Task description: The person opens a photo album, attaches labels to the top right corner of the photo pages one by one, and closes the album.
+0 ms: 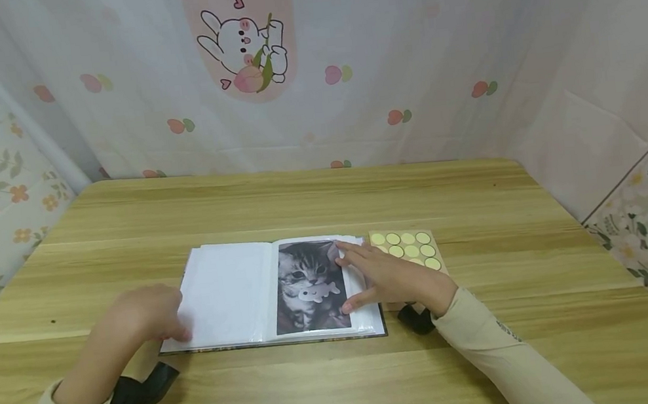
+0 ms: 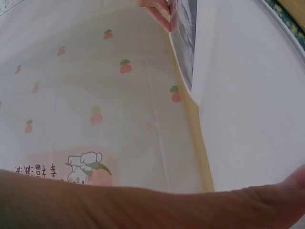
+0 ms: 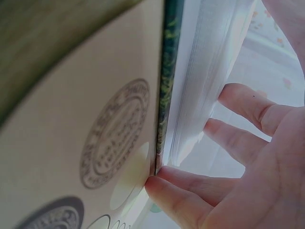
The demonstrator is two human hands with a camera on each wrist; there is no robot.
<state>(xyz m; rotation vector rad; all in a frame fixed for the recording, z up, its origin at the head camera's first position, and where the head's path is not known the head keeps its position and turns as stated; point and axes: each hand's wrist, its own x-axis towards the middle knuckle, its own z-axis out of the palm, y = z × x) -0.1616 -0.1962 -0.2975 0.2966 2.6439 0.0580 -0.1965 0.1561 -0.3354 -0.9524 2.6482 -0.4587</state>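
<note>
An open photo album (image 1: 226, 294) lies flat on the table, its left page plain white. On its right page a black-and-white kitten photo (image 1: 301, 267) shows, with a white fish shape across it. My left hand (image 1: 148, 312) holds the album's left edge, the thumb over the page corner and the other fingertips hidden at the edge. In the left wrist view the thumb (image 2: 296, 183) lies at the white page. My right hand (image 1: 387, 274) has its fingers spread over the right edge of the pages. In the right wrist view its fingertips (image 3: 215, 125) touch the stacked page edges.
A tan sheet of round yellow stickers (image 1: 431, 248) lies right of the album, partly under my right hand; round printed lettering (image 3: 114, 133) shows on it up close. Behind the wooden table (image 1: 300, 198) hangs a printed white curtain (image 1: 361, 106). Black straps (image 1: 142, 389) sit at both wrists.
</note>
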